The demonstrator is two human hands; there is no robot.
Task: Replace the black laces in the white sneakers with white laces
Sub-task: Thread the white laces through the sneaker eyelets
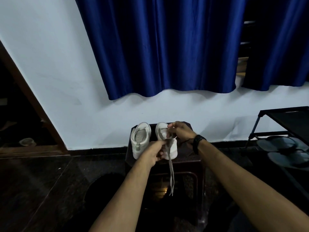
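A dark glossy counter (192, 158) is carrying your two smooth white sneakers (140, 139), heels toward you. Your right hand (179, 131) and left hand (155, 152) are both pinching a flat, pale woven lace (171, 173) at the right sneaker (173, 148); its ends are dangling, seemingly frayed.

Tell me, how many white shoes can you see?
2. The left sneaker stands alone on the dark stool. The right sneaker is beside it, partly covered by both hands working a pale lace. No others show.
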